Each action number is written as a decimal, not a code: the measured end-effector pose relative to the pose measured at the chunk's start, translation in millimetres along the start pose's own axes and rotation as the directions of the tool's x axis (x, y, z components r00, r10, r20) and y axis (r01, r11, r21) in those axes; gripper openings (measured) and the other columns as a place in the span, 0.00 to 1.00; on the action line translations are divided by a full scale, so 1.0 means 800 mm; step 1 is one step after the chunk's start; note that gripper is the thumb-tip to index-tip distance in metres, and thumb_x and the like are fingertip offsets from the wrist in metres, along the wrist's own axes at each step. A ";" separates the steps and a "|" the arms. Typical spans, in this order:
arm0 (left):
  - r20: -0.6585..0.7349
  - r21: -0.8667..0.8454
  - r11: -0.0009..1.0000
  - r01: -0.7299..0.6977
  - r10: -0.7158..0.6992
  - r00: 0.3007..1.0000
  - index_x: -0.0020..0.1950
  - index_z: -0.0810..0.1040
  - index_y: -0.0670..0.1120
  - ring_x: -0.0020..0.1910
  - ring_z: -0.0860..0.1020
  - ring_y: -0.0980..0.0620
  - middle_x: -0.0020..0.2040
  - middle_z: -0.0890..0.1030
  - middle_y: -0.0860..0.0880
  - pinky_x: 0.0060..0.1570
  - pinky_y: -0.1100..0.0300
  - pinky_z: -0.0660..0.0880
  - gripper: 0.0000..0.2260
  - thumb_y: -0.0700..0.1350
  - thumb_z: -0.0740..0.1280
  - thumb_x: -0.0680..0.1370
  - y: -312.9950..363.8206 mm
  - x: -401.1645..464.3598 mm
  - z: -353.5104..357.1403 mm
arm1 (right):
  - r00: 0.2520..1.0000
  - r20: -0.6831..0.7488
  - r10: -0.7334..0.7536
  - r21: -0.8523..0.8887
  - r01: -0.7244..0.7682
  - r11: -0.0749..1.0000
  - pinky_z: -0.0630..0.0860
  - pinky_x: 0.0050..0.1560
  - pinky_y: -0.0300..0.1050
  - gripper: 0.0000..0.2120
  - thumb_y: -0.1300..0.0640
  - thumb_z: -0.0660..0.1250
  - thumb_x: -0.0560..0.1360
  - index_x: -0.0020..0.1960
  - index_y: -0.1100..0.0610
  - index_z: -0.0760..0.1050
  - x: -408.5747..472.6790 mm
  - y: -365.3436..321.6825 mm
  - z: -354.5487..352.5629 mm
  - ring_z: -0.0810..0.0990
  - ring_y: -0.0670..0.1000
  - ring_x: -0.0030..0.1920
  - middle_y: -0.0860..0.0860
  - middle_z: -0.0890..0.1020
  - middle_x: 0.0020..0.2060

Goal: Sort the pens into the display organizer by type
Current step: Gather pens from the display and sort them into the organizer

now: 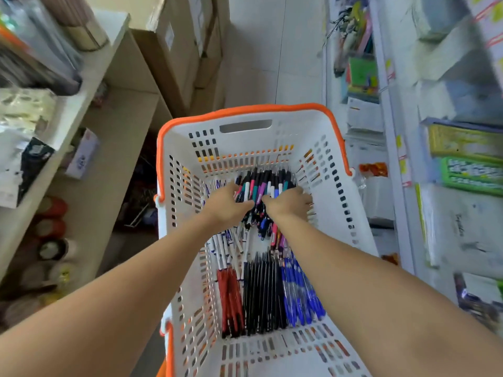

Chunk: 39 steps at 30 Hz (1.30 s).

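Two bare hands are reaching into a white basket [321,148] with an orange rim, both working at a bundle of mixed pens [262,183] lying against its far wall. The left hand [224,204] is curling its fingers over the left side of this bundle, and the right hand [290,204] is closing around the right side; the fingertips are hidden among the barrels. Nearer the camera, three sorted groups are lying side by side on the basket floor: red pens [231,303], black pens [262,295] and blue pens [300,295]. White-barrelled pens [231,246] are lying loosely between the red group and the left hand. Stocked shelves [449,159] are flanking the basket on both sides.
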<state>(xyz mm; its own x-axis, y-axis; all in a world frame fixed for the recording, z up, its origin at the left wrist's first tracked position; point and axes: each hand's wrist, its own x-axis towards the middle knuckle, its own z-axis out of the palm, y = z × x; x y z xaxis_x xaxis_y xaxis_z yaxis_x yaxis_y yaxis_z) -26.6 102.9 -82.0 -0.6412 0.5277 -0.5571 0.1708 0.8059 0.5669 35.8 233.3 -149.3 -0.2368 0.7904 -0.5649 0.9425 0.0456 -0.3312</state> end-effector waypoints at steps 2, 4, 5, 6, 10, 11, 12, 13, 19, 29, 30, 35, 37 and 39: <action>0.040 -0.008 1.000 0.024 -0.023 0.999 0.80 0.60 0.42 0.71 0.72 0.44 0.76 0.68 0.42 0.59 0.59 0.67 0.30 0.50 0.66 0.82 -0.003 0.004 0.012 | 0.999 -0.032 -0.045 0.010 0.045 0.999 0.78 0.51 0.54 0.42 0.41 0.73 0.73 0.74 0.63 0.58 0.001 0.007 0.009 0.72 0.63 0.66 0.62 0.63 0.71; 0.069 0.009 0.999 0.035 -0.035 0.997 0.81 0.58 0.42 0.74 0.69 0.43 0.78 0.66 0.41 0.65 0.56 0.68 0.31 0.48 0.66 0.82 -0.006 0.004 0.021 | 0.994 -0.051 -0.097 0.006 0.098 0.995 0.80 0.53 0.54 0.41 0.41 0.72 0.74 0.75 0.64 0.59 0.004 0.008 0.014 0.74 0.64 0.65 0.62 0.66 0.71; 0.073 0.016 0.999 0.036 -0.037 0.997 0.81 0.58 0.42 0.75 0.68 0.43 0.78 0.65 0.41 0.68 0.54 0.67 0.31 0.47 0.66 0.81 -0.008 0.004 0.023 | 0.992 -0.049 -0.120 0.002 0.121 0.993 0.79 0.54 0.54 0.40 0.42 0.72 0.75 0.74 0.64 0.60 0.007 0.006 0.014 0.75 0.64 0.65 0.63 0.68 0.70; 0.076 0.018 0.999 0.038 -0.039 0.996 0.81 0.57 0.42 0.75 0.68 0.43 0.79 0.65 0.41 0.71 0.52 0.66 0.31 0.46 0.66 0.81 -0.010 0.003 0.024 | 0.990 -0.037 -0.134 -0.001 0.134 0.991 0.79 0.54 0.53 0.38 0.43 0.71 0.75 0.73 0.65 0.62 0.009 0.001 0.013 0.76 0.64 0.64 0.62 0.70 0.69; 0.081 -0.001 0.999 0.051 -0.051 0.995 0.81 0.58 0.43 0.76 0.66 0.43 0.79 0.65 0.42 0.72 0.52 0.65 0.30 0.44 0.65 0.81 -0.017 0.002 0.021 | 0.991 0.060 -0.120 -0.035 0.123 0.992 0.82 0.49 0.50 0.28 0.43 0.73 0.71 0.59 0.65 0.75 0.021 -0.013 0.008 0.81 0.59 0.53 0.58 0.82 0.54; 0.077 -0.013 0.998 0.056 -0.054 0.996 0.81 0.58 0.43 0.75 0.67 0.44 0.78 0.66 0.42 0.71 0.53 0.65 0.30 0.43 0.65 0.81 -0.018 0.000 0.020 | 0.988 0.080 -0.130 -0.034 0.133 0.991 0.82 0.45 0.48 0.24 0.45 0.74 0.72 0.54 0.65 0.75 0.021 -0.015 0.002 0.81 0.57 0.49 0.56 0.82 0.49; 0.075 -0.026 0.998 0.060 -0.058 0.995 0.81 0.58 0.43 0.73 0.69 0.44 0.78 0.67 0.42 0.69 0.55 0.66 0.30 0.43 0.65 0.81 -0.017 -0.001 0.018 | 0.985 0.103 -0.140 -0.020 0.143 0.989 0.79 0.43 0.46 0.20 0.47 0.74 0.74 0.51 0.63 0.74 0.020 -0.016 -0.004 0.80 0.55 0.46 0.54 0.80 0.45; 0.075 -0.040 0.997 0.067 -0.064 0.995 0.81 0.59 0.43 0.69 0.72 0.45 0.77 0.68 0.42 0.65 0.56 0.67 0.29 0.43 0.65 0.81 -0.016 -0.004 0.016 | 0.982 0.128 -0.142 0.007 0.142 0.990 0.77 0.42 0.45 0.17 0.49 0.73 0.75 0.52 0.61 0.74 0.018 -0.017 -0.011 0.79 0.55 0.44 0.54 0.79 0.44; 0.072 -0.117 0.991 0.071 -0.063 0.995 0.80 0.59 0.44 0.39 0.71 0.61 0.53 0.78 0.50 0.39 0.64 0.69 0.28 0.44 0.64 0.81 -0.010 -0.013 0.013 | 0.990 0.129 -0.062 0.221 0.033 0.975 0.73 0.46 0.41 0.29 0.55 0.72 0.77 0.73 0.63 0.68 0.011 -0.010 -0.047 0.80 0.56 0.58 0.58 0.79 0.63; -0.002 -0.457 0.883 0.111 -0.126 0.992 0.77 0.65 0.48 0.58 0.77 0.49 0.67 0.74 0.47 0.65 0.46 0.75 0.26 0.49 0.68 0.81 0.001 -0.028 0.024 | 0.985 0.171 -0.027 0.505 -0.065 0.861 0.74 0.53 0.49 0.33 0.58 0.74 0.73 0.73 0.66 0.67 -0.012 0.000 -0.062 0.77 0.57 0.58 0.58 0.77 0.63; 0.001 -0.468 0.876 0.116 -0.130 0.991 0.76 0.66 0.48 0.55 0.78 0.51 0.66 0.75 0.47 0.64 0.47 0.76 0.25 0.49 0.68 0.80 0.002 -0.029 0.027 | 0.986 0.167 -0.018 0.527 -0.074 0.847 0.75 0.53 0.50 0.33 0.58 0.75 0.72 0.73 0.65 0.67 -0.016 0.000 -0.061 0.78 0.58 0.59 0.55 0.77 0.61; 0.023 -0.505 0.852 0.136 -0.144 0.989 0.74 0.69 0.47 0.47 0.75 0.61 0.66 0.75 0.50 0.53 0.59 0.75 0.22 0.53 0.65 0.82 0.008 -0.040 0.034 | 0.974 0.221 -0.047 0.658 -0.113 0.745 0.70 0.57 0.50 0.36 0.58 0.76 0.70 0.73 0.66 0.65 -0.023 0.000 -0.066 0.74 0.56 0.62 0.53 0.74 0.66; 0.044 -0.526 0.832 0.174 -0.178 0.983 0.74 0.69 0.47 0.54 0.76 0.55 0.65 0.74 0.50 0.55 0.60 0.71 0.22 0.56 0.61 0.83 0.010 -0.047 0.033 | 0.961 0.271 -0.051 0.713 -0.165 0.682 0.67 0.66 0.53 0.38 0.58 0.76 0.71 0.75 0.64 0.63 -0.026 -0.001 -0.075 0.69 0.57 0.70 0.56 0.70 0.71; 0.125 -0.656 0.709 0.259 -0.237 0.963 0.73 0.72 0.47 0.63 0.73 0.50 0.64 0.76 0.50 0.66 0.50 0.69 0.25 0.61 0.56 0.83 0.011 -0.055 0.032 | 0.932 0.354 -0.073 0.764 -0.243 0.598 0.66 0.70 0.56 0.31 0.56 0.76 0.70 0.70 0.59 0.71 -0.037 -0.002 -0.086 0.68 0.57 0.72 0.56 0.69 0.72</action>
<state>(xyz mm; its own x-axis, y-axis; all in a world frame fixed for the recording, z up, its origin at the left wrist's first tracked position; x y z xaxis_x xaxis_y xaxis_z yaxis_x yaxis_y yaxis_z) 22.4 93.5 -68.5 -0.5647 0.3512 -0.7468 -0.5361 0.5319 0.6555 57.5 251.7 -80.0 -0.3734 0.5172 -0.7701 0.4406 -0.6316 -0.6379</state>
